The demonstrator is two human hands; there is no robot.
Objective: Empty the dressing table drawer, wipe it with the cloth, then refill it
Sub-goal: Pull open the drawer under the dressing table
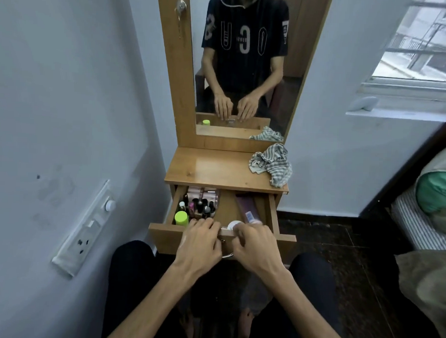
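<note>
Dressing table (pixel 184 96) against the wall, tall mirror (pixel 245 68) above; the mirror cuts the person off at the neck. Wooden surface (pixel 212 168) below the mirror, striped cloth (pixel 271 163) crumpled at its right rear corner, one fold hanging over the right edge.

Drawer (pixel 274 216) pulled out under the surface, contents in place. Rear left: pink case (pixel 203 193), half under the surface. In front of it a cluster of small bottles (pixel 199 207), labels unreadable. Front left corner: green cap (pixel 181 217). Right side: purple tube (pixel 247 207) lying lengthwise, far end in shadow. Small white jar (pixel 234 224) at the front wall, mostly hidden by the hands.

Left hand (pixel 200 246) lies over the drawer's front edge, fingers (pixel 207 222) curled over the rim and reaching inside; whether they hold anything, cannot tell. Right hand (pixel 254 248) beside it, fingers bent down at the jar; grip hidden by knuckles, cannot tell. Metal handle (pixel 227 255) shows between the wrists, mostly covered.
</note>
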